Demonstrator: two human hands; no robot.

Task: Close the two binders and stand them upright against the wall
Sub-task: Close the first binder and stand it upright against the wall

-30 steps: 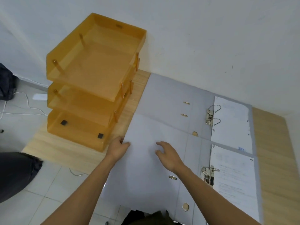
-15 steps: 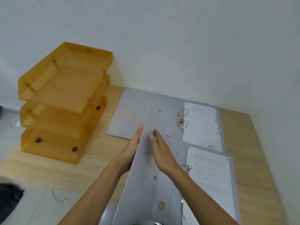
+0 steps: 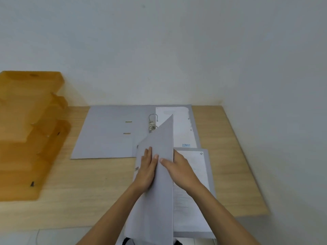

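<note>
Two grey lever-arch binders lie on a wooden table [image 3: 85, 188]. The far binder [image 3: 106, 133] lies flat and open against the wall, its metal rings [image 3: 152, 121] and white pages [image 3: 180, 124] showing. The near binder [image 3: 159, 183] is half closed: its front cover stands nearly on edge above its pages [image 3: 191, 206]. My left hand [image 3: 146, 169] presses flat on the cover's outer face. My right hand [image 3: 178, 169] holds the cover's upper edge, thumb on the outer face and fingers behind it.
An orange three-tier letter tray [image 3: 30, 131] stands at the table's left against the white wall [image 3: 159, 50]. A second wall borders the table on the right. Tiled floor shows below the table's front edge.
The near binder's cover has swung up from flat on the table to nearly vertical and over toward its pages, both hands staying on it. The camera view has shifted right and up.
</note>
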